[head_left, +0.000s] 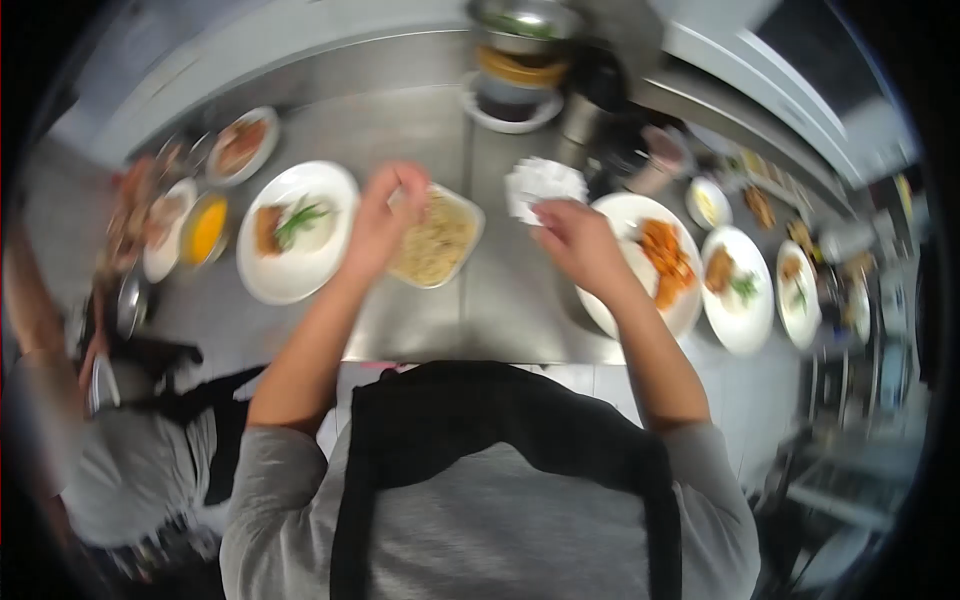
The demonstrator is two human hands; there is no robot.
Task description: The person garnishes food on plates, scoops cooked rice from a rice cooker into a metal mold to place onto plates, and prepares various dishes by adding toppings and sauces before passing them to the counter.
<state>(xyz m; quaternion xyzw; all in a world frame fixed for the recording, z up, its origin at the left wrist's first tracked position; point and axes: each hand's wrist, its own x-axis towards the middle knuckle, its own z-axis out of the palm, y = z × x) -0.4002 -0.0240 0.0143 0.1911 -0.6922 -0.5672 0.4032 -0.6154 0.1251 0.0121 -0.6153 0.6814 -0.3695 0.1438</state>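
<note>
My left hand (pixel 388 212) is over the left edge of a clear container (pixel 440 240) of pale shredded food, its fingers curled together and blurred; whatever they may hold is too small to make out. To its left lies a white plate (pixel 262 190) with a brown piece, green leaves and something white. My right hand (pixel 580 240) touches the lower edge of some crumpled white paper (pixel 545 185) with its fingertips pressed together. Just right of that hand is a large white plate (pixel 612 315) with orange food.
Plated dishes (pixel 738 290) line the right side. Stacked bowls (pixel 515 60) stand at the back. A bowl of yellow liquid (pixel 207 230) and a dish of pinkish food (pixel 240 145) are at the left. A co-worker (pixel 140 450) stands at far left.
</note>
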